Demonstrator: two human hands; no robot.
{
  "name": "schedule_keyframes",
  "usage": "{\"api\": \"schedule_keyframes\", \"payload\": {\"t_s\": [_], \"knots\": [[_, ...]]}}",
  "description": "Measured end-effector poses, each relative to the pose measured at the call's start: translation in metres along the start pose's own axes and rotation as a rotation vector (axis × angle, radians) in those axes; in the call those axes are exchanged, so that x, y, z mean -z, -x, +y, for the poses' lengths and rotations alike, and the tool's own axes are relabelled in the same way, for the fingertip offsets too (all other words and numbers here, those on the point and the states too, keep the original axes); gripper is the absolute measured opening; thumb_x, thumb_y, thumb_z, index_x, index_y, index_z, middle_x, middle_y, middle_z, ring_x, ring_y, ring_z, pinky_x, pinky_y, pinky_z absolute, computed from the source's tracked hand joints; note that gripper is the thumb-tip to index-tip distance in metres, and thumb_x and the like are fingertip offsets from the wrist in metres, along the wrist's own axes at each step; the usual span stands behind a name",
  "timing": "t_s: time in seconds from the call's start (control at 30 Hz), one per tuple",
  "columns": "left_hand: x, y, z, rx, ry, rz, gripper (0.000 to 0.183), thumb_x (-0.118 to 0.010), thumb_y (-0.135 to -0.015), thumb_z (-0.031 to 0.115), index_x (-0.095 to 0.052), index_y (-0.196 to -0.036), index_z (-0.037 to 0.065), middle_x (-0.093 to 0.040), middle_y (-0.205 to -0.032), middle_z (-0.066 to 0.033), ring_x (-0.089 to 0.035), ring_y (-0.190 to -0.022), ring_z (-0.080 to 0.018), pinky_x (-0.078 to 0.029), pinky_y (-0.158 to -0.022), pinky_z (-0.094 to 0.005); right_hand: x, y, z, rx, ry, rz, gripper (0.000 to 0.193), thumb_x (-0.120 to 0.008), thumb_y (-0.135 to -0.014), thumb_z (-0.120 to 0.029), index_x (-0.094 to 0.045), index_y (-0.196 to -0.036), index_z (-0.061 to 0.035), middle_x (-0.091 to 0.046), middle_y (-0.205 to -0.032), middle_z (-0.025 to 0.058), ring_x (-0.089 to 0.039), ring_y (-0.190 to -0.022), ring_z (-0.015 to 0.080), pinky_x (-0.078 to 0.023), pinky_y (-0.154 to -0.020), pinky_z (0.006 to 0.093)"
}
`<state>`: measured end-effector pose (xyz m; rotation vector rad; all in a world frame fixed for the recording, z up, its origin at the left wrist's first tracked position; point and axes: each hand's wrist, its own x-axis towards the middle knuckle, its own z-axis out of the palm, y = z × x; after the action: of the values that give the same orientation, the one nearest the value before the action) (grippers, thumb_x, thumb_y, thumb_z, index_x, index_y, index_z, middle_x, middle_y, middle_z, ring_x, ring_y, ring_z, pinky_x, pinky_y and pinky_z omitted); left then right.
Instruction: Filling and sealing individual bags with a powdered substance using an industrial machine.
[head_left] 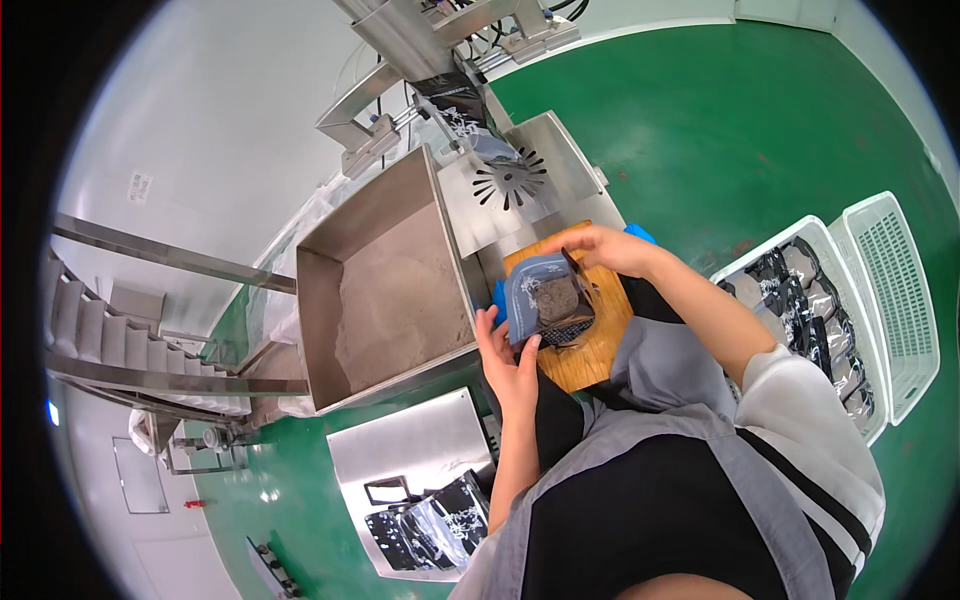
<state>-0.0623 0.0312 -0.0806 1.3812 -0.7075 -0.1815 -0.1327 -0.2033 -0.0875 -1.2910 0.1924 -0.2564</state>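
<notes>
A blue-grey and black pouch (533,288) sits over a wooden board (603,345) in front of me. A window or opening in it shows brown, grainy contents. My left hand (511,365) cups the pouch's left edge, thumb and fingers on either side of its corner. Reaching in from the right, my right hand (612,249) grips the pouch's upper right edge with bent fingers; its fingertips are partly hidden behind the pouch. Up ahead, a similar black pouch (465,115) hangs beneath a steel filling spout (405,42), above a slotted round plate (510,180).
Left of the board stands a deep steel bin (318,330) holding brown powder. Flat pouches (440,525) lie on a steel surface (400,440) at lower left. On the right, a white crate (872,425) contains several filled pouches, against another white basket (890,300). Metal stairs (120,335) rise far left.
</notes>
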Motion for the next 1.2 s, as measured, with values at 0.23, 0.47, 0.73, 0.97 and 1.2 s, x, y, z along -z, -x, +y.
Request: {"api": "schedule_keyframes", "payload": {"t_s": [0.23, 0.47, 0.73, 0.97, 1.2], "knots": [[0.007, 0.014, -0.052, 0.233, -0.16, -0.022, 0.015, -0.063, -0.087, 0.01, -0.065, -0.09, -0.004, -0.063, -0.08, -0.0017, -0.053, -0.078, -0.0059, -0.042, -0.071, -0.0211, 0.003, 0.014, 0.035, -0.066, 0.266, -0.043, 0.01, -0.062, -0.085, -0.005, -0.066, -0.089, 0.002, -0.063, -0.08, -0.0018, -0.053, -0.078, 0.0064, -0.041, -0.079, 0.0241], [-0.001, 0.007, -0.058, 0.351, 0.599, 0.202, 0.016, -0.057, -0.09, 0.008, -0.064, -0.099, -0.004, -0.066, -0.097, -0.0075, -0.059, -0.088, -0.0131, -0.044, -0.084, -0.0265, -0.04, 0.01, 0.07, 0.222, -0.283, 0.565, 0.022, -0.058, -0.09, -0.014, -0.062, -0.072, -0.0016, -0.06, -0.071, -0.0034, -0.05, -0.065, 0.0042, -0.039, -0.061, 0.0206], [0.008, 0.005, -0.055, 0.43, 0.42, 0.278, 0.006, -0.061, -0.086, 0.002, -0.062, -0.083, -0.003, -0.065, -0.085, -0.0078, -0.059, -0.078, -0.0142, -0.046, -0.075, -0.0264, -0.049, -0.018, 0.08, 0.28, 0.161, 1.034, 0.037, -0.055, -0.092, -0.018, -0.039, -0.062, -0.0029, -0.035, -0.059, -0.0054, -0.031, -0.059, 0.0034, -0.028, -0.05, 0.026], [0.043, -0.025, -0.044, 0.688, 0.072, -0.025, 0.018, -0.069, -0.078, 0.003, -0.055, -0.087, 0.0, -0.059, -0.081, -0.0084, -0.058, -0.072, -0.0168, -0.048, -0.072, -0.0291, -0.042, -0.02, 0.078, 0.274, 0.188, 0.964, 0.041, -0.054, -0.091, -0.019, -0.034, -0.059, -0.0032, -0.028, -0.056, -0.005, -0.028, -0.056, 0.0045, -0.025, -0.047, 0.0285], [-0.033, -0.149, -0.038, 0.74, -0.303, -0.818, 0.046, -0.072, -0.079, 0.025, -0.057, -0.107, -0.009, -0.064, -0.099, -0.0149, -0.061, -0.085, -0.0168, -0.049, -0.076, -0.0283, -0.043, -0.017, 0.07, 0.257, 0.205, 0.894, 0.039, -0.054, -0.09, -0.017, -0.038, -0.059, -0.0008, -0.031, -0.054, -0.0039, -0.03, -0.053, 0.0049, -0.027, -0.046, 0.0291]]}}
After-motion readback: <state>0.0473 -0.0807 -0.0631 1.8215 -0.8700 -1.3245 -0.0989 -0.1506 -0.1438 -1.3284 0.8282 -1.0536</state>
